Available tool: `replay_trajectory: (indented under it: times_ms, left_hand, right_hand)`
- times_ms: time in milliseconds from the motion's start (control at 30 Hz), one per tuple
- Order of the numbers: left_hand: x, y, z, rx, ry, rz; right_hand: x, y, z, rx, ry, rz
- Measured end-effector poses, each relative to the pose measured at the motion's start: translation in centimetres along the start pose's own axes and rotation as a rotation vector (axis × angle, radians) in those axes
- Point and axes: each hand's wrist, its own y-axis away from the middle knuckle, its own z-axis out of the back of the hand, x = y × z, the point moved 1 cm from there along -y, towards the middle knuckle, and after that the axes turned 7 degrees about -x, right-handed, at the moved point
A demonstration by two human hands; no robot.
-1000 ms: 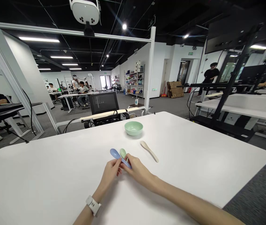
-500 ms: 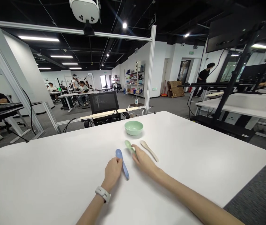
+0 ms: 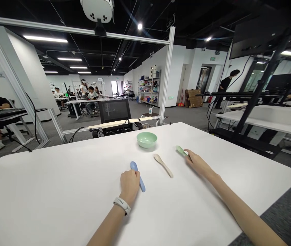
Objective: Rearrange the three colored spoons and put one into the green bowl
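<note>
My left hand [image 3: 130, 182] is closed round the middle of a blue spoon [image 3: 142, 184], whose bowl end points away from me. To the right, my right hand [image 3: 197, 162] grips the handle of a light green spoon [image 3: 180, 149] at or just above the tabletop. Between the two hands a beige spoon [image 3: 164, 165] lies on the table, touched by neither. Behind the beige spoon stands a green bowl [image 3: 147, 140], upright; what I see of its inside holds nothing.
The white table [image 3: 58, 191] has rounded corners. Past its far edge are a metal frame post [image 3: 167, 75] and a black mesh chair [image 3: 115, 111]. A black stand [image 3: 253, 87] rises at the right. Other people sit or stand farther off.
My right hand has carried the light green spoon rightward, from left of the beige spoon to its right. My left hand and the blue spoon have shifted only slightly.
</note>
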Motion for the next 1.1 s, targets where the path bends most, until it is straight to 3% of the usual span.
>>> replay_trajectory:
  times_ms: [200,567,1100]
  left_hand:
    - [-0.6,0.2,0.3,0.027,-0.114,0.001]
    - [-1.1,0.2,0.5,0.043,-0.162,-0.005]
    - [-1.0,0.1,0.4,0.048,-0.160,-0.009]
  right_hand:
    - [-2.6,0.3,-1.7,0.006,-0.017,-0.013]
    - [-3.3,-0.3,-1.9,-0.072,-0.002,-0.042]
    - [-3.2,-0.2,-2.0,-0.089,0.032,-0.020]
